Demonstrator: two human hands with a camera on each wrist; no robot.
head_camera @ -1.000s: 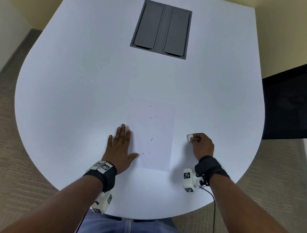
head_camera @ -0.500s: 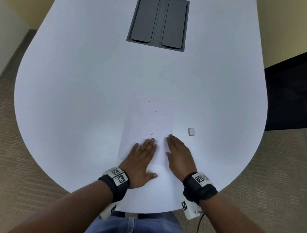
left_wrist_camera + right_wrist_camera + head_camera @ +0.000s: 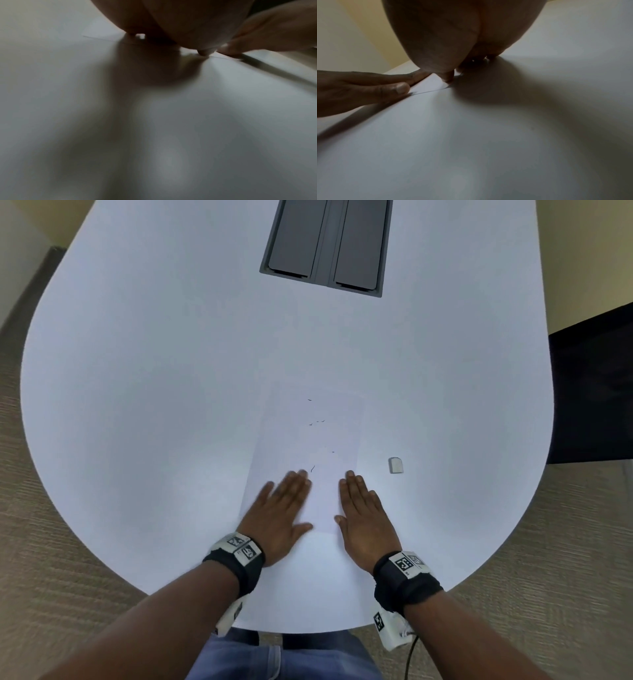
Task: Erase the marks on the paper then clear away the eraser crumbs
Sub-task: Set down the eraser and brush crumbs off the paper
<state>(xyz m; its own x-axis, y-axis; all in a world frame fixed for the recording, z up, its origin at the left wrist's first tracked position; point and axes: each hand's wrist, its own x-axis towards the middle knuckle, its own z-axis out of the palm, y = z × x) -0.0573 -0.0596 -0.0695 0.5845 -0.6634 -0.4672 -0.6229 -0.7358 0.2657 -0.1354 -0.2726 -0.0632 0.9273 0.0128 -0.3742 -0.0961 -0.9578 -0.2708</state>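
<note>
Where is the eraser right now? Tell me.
In the head view, the eraser lies on the table, just right of the paper, beyond the right hand.

Paper [image 3: 308, 440] lies on the table [image 3: 154, 371], near its front edge. Left hand [image 3: 279, 508] and right hand [image 3: 363, 511] rest flat, side by side, on the paper's near end. Crumbs [image 3: 313, 422] lie scattered on the paper beyond the fingertips. Eraser [image 3: 395, 465] lies on the table right of the paper. Cable hatch [image 3: 325, 244] sits behind, at the far end.
</note>
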